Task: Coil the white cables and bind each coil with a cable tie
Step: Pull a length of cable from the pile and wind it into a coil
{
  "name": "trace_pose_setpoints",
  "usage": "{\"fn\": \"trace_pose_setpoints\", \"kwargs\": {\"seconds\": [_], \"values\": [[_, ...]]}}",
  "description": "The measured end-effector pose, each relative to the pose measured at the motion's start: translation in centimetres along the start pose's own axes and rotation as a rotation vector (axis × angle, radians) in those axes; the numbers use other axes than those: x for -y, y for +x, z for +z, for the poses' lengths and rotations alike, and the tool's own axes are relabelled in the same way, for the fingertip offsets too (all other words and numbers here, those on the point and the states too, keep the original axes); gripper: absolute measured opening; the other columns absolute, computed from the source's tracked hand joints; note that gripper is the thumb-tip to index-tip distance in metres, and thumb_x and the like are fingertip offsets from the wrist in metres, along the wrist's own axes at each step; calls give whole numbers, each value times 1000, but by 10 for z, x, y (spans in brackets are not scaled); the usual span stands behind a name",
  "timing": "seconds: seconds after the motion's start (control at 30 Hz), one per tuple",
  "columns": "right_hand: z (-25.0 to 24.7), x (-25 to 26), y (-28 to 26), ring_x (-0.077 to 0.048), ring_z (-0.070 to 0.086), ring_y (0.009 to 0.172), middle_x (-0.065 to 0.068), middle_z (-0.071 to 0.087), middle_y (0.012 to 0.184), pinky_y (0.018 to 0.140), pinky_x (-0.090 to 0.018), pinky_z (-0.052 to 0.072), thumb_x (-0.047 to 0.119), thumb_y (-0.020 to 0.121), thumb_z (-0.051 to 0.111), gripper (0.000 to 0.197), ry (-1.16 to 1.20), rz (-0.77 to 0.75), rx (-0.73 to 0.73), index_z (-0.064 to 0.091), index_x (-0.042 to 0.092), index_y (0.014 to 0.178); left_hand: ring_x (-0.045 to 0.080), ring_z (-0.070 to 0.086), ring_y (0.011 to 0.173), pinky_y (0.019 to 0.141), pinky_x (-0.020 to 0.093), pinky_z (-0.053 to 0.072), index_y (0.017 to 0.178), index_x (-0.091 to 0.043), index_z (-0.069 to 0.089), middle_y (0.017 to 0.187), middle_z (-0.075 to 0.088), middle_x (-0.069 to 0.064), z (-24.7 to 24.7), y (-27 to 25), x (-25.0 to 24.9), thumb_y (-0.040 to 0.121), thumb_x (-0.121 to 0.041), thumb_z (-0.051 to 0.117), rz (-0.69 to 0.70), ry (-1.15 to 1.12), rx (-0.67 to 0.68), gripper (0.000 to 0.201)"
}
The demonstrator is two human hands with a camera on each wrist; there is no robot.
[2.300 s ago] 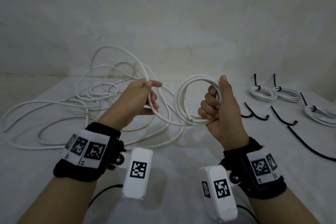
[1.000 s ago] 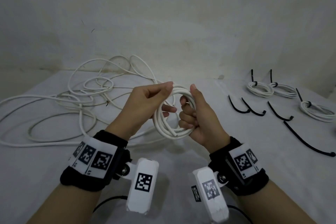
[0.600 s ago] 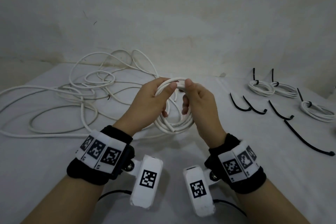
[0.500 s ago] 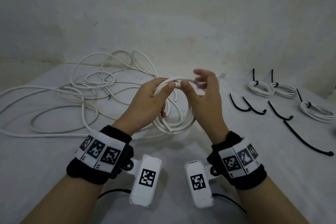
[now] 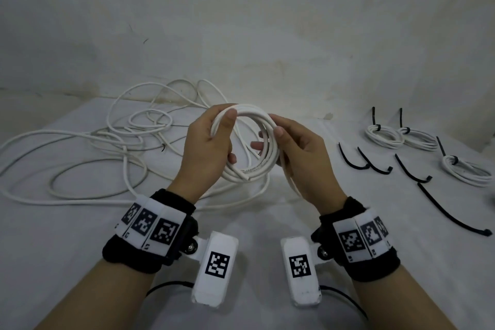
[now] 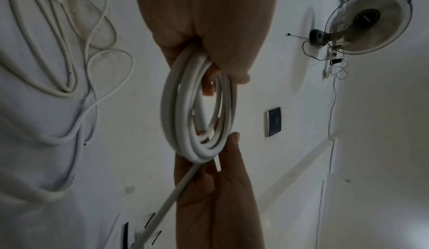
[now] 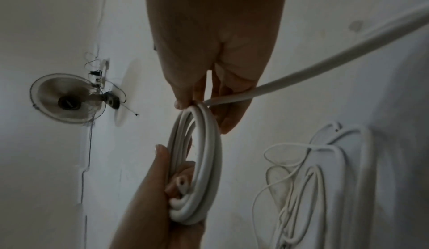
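White cloth covers the table in front of me, with a blotchy pale wall rising behind it; my wrist views also catch a wall fan high on that wall.

At the middle of the head view I hold the coil upright above the cloth; my left hand is curled around its 9 o'clock side, thumb pressed on top of the loops; my right hand pinches the 3 o'clock side, and the free run of cable slips down through that palm toward 5 o'clock.

To do this well, I judge I should keep the left grip firm so the turns stay stacked; feed the remaining tail round in loops of the same size; let the right fingers guide it without twisting; a loose thumb could let the whole bundle spring apart.

Loose white cables sprawl toward 10 o'clock; black cable ties lie at 3 o'clock, just short of three bound coils; I would reach there only once the tail is tucked in.
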State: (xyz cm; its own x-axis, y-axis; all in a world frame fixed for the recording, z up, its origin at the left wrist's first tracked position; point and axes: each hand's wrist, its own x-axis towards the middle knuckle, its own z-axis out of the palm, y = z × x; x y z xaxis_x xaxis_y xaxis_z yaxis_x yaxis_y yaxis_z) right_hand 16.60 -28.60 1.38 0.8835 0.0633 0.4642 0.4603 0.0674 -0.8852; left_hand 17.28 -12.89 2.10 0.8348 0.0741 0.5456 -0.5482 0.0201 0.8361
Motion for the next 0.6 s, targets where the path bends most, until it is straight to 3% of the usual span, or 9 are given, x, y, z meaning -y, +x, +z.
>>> {"fn": "trace_pose_setpoints", "kwargs": {"seconds": [0.17,0.37,0.5,0.6], "values": [[2,6,1,-25,71,90,-14,71,98,79,-30,57,13,96,45,28,261,124,44,58,1,118,6,41,35,39,22,42,97,-22,61,46,51,-10,1,-1,-1,98,-27,45,47,-25,-48,16],[3,11,2,-14,64,65,-2,63,70,71,-28,52,34,96,35,43,425,374,150,62,5,113,6,44,36,40,22,42,101,-17,60,49,53,-10,4,-3,0,93,-35,46,92,-5,-58,24],[13,15,9,-14,56,50,1,44,50,75,-35,47,56,86,37,55,349,384,178,61,7,83,7,46,38,40,22,43,99,-20,58,51,54,-12,4,-4,0,91,-40,44,115,30,-59,26],[14,17,13,-17,58,50,-2,47,48,79,-38,52,57,81,45,50,322,376,185,52,9,68,7,47,39,42,24,45,98,-18,56,50,51,-10,3,-3,4,92,-43,43,101,46,-68,28]]}}
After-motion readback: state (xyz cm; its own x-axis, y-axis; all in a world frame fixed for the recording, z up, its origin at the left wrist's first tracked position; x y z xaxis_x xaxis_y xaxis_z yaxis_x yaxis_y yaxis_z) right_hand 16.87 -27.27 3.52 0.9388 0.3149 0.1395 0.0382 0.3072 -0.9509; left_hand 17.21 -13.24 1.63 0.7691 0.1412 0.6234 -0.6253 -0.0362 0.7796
